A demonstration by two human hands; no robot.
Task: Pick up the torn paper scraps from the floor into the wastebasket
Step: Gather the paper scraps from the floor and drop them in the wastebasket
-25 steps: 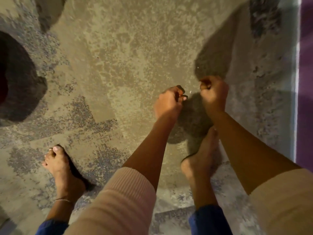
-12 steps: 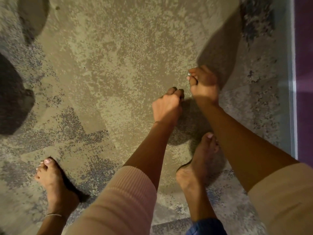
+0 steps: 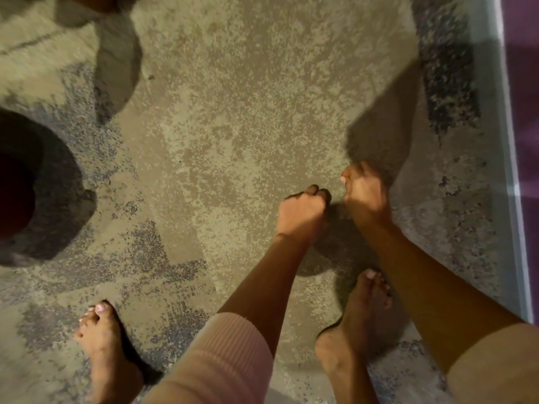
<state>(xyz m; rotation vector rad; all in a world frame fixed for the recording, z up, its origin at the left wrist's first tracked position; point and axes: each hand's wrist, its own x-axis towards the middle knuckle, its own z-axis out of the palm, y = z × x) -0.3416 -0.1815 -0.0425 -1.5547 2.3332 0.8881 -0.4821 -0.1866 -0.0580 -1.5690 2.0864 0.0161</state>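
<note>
Beige rug [image 3: 262, 112]: hands low near right foot [image 3: 358, 330], left hand [image 3: 300, 212] fisted, right hand [image 3: 366, 196] fingertips [image 3: 348, 174] pinched, likely plucking scraps, none visible in either.

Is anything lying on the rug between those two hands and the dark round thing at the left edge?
Nothing visible does. Only patterned rug and shadow lie between the left hand, the right hand and the dark round thing. The left foot stands nearer the camera, off that line.
</note>
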